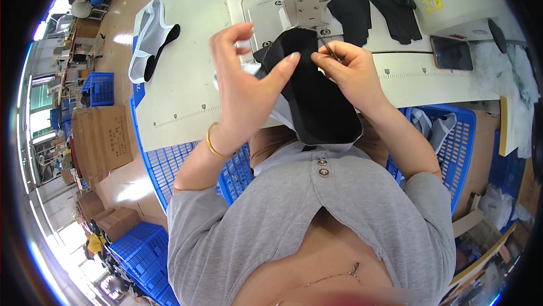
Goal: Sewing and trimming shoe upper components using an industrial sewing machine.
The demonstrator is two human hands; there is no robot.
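Observation:
A black fabric piece point(319, 97) with a pale edge hangs from the sewing machine's bed toward my lap. My left hand point(240, 82) is at its left side, fingers apart and curved, the thumb tip over the black cloth. At the cloth's right edge, my right hand point(350, 71) is closed in a pinch. A thin dark tool point(328, 47) sticks out between its fingers; its exact kind is unclear. Just beyond both hands stands the sewing machine head point(308, 0). Whether the pinch also holds the cloth's edge is hidden.
A grey-and-black fabric piece point(150, 40) lies on the left of the white table point(186, 74). Black gloves point(394, 12) and a phone point(451, 53) lie to the right. Blue baskets point(461, 147) flank my lap. Cardboard boxes point(102, 142) stand on the floor at left.

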